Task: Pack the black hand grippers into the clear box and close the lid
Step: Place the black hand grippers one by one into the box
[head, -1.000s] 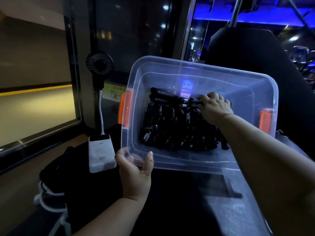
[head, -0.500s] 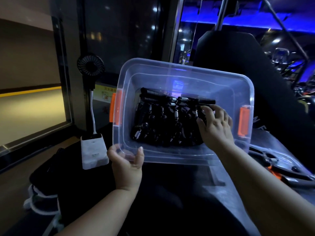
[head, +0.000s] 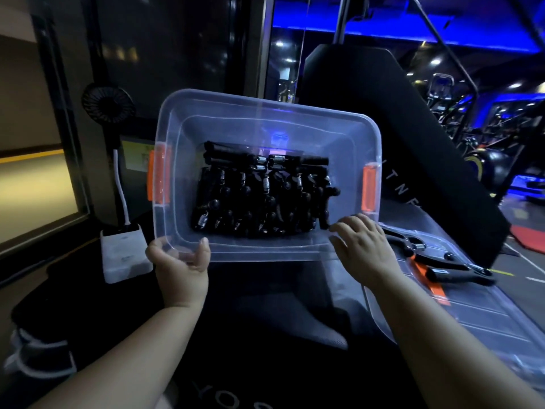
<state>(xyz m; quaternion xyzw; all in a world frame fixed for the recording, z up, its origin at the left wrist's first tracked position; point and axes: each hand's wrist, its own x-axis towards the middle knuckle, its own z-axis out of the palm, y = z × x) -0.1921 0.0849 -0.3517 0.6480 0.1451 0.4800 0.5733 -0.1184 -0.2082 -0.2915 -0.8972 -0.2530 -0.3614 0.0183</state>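
The clear box (head: 265, 113) was tilted toward the camera with no lid on it and an orange latch (head: 157, 175) on each short side. Black grippers (head: 259, 199) with silver springs lay packed across its bottom. The left hand (head: 180, 261) gripped its near left corner, thumb inside the rim. The right hand (head: 362, 246) was at the near right corner, fingers loosely bent, holding nothing. Loose grippers (head: 442, 264) lay at the far edge of the lid (head: 472, 320). A power bank (head: 124, 252) and fan (head: 107, 103) stood left in a dim, blue-lit gym.
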